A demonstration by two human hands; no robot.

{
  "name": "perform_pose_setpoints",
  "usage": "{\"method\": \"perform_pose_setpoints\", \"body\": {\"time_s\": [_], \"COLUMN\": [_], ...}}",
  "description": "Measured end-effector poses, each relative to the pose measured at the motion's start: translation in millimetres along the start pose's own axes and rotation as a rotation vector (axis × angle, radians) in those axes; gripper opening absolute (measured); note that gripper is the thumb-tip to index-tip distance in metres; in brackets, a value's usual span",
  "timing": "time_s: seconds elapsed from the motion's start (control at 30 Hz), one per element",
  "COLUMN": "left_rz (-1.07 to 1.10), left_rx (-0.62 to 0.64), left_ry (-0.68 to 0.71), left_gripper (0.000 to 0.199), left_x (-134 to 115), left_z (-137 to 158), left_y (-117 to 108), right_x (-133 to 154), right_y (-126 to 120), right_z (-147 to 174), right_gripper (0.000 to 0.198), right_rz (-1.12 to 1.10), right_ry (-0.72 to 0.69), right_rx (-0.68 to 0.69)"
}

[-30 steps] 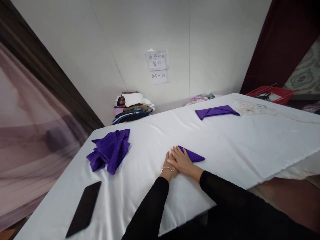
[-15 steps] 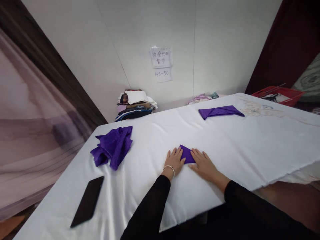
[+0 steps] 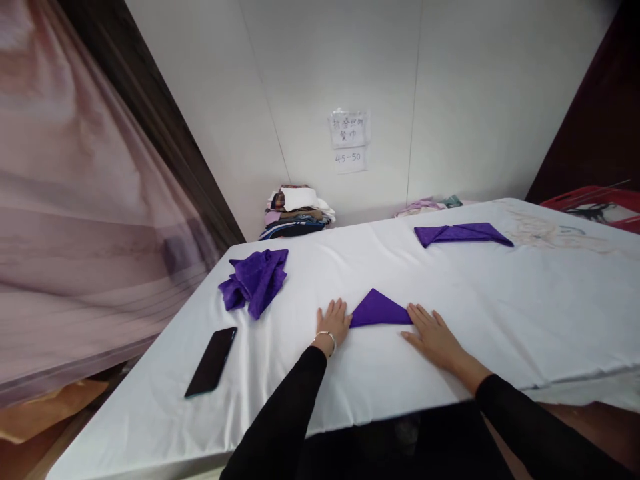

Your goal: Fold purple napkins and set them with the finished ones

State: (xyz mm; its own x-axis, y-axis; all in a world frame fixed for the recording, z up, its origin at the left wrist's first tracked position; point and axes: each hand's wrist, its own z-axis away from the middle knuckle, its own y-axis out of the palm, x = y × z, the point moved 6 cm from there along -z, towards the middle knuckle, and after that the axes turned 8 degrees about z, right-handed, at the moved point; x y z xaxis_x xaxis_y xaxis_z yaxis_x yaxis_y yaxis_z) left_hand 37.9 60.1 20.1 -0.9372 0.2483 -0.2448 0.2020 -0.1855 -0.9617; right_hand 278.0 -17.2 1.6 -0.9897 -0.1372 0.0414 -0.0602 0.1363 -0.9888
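Note:
A purple napkin folded into a triangle (image 3: 379, 310) lies flat on the white tablecloth (image 3: 450, 293) near the front edge. My left hand (image 3: 334, 319), with a thin bracelet on the wrist, rests flat at the triangle's left corner. At the right corner my right hand (image 3: 433, 330) lies flat, fingers spread. Neither hand grips the cloth. Both sleeves are black.
A crumpled heap of purple napkins (image 3: 256, 280) sits at the left, a black phone (image 3: 211, 361) near the left front. A folded purple napkin (image 3: 463, 234) lies far right. Stacked cloths (image 3: 296, 210) are by the wall, a red basket (image 3: 600, 207) at the right edge.
My hands, stacked on the napkin a second ago, have slid apart to its two corners, and the whole triangle now shows. The camera view has shifted.

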Motion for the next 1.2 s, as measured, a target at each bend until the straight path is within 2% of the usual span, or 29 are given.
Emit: {"method": "perform_pose_setpoints", "body": {"time_s": [0.07, 0.17, 0.23, 0.3, 0.43, 0.53, 0.6, 0.7, 0.77, 0.87, 0.97, 1.1, 1.2], "left_rz": [0.016, 0.023, 0.015, 0.001, -0.030, -0.054, -0.079, -0.134, -0.155, -0.155, -0.147, -0.104, -0.077], "left_rx": [-0.040, -0.133, -0.126, -0.088, -0.082, -0.105, -0.099, -0.069, -0.062, -0.063, -0.055, -0.042, -0.015], "left_ry": [-0.025, 0.142, 0.259, 0.284, 0.283, 0.293, 0.300, 0.324, 0.341, 0.333, 0.307, 0.297, 0.240], "left_gripper": [0.054, 0.057, 0.059, 0.060, 0.062, 0.061, 0.060, 0.058, 0.059, 0.058, 0.057, 0.057, 0.058], "left_x": [-14, -54, -75, -82, -75, -69, -67, -67, -68, -70, -69, -68, -63], "left_z": [-1, -6, -9, -12, -18, -23, -26, -29, -29, -29, -29, -30, -27], "left_y": [-4, -5, 3, 12, 23, 27, 31, 37, 39, 37, 36, 35, 32], "right_x": [0, 1, 2, 1, 0, 9, 26, 65, 86, 97, 93, 83, 77], "right_y": [1, 0, 0, 0, -3, -19, -36, -53, -52, -36, -24, -18, -15], "right_z": [0, -1, -1, -2, -4, -14, -28, -58, -76, -95, -100, -98, -98], "right_gripper": [0.071, 0.074, 0.074, 0.074, 0.076, 0.078, 0.079, 0.078, 0.077, 0.076, 0.073, 0.073, 0.074], "right_rz": [-0.009, -0.019, -0.022, -0.028, -0.059, -0.085, -0.123, -0.246, -0.324, -0.380, -0.397, -0.406, -0.391], "right_ry": [-0.005, -0.004, 0.002, 0.004, 0.014, 0.037, 0.005, -0.135, -0.196, -0.186, -0.179, -0.169, -0.146], "right_rx": [0.006, 0.018, 0.020, 0.025, 0.100, 0.136, 0.103, 0.081, 0.122, 0.186, 0.175, 0.175, 0.195]}}
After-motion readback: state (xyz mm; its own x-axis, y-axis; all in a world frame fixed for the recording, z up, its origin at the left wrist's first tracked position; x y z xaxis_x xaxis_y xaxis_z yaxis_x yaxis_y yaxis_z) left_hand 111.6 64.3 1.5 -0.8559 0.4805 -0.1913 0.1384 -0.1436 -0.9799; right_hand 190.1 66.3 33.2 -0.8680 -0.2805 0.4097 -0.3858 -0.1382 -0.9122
